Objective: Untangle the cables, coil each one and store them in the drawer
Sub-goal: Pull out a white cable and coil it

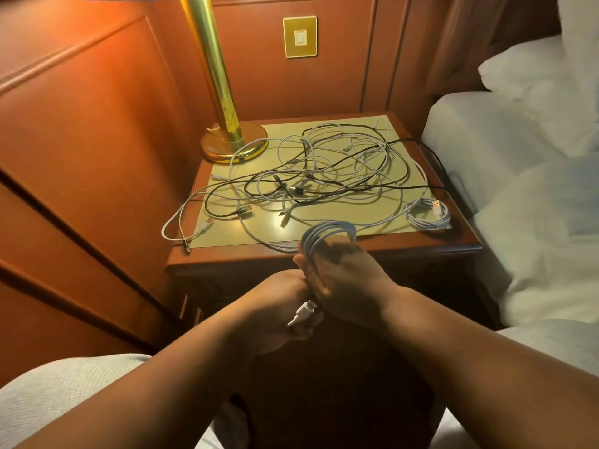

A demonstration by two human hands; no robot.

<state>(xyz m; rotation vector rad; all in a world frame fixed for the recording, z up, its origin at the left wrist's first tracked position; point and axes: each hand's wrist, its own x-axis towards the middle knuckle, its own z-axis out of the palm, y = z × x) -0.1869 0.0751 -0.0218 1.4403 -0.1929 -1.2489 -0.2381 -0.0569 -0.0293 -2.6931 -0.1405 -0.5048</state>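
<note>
- My right hand has white cable looped round it, loops upright, in front of the nightstand.
- My left hand pinches its plug (tip toward me).

walls: reddish panelling | brass lamp lit | wooden nightstand | white bed right

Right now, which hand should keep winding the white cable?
Probably the left hand: it pinches the cable's free plug end, while the right hand is wrapped in the white coil.
</note>
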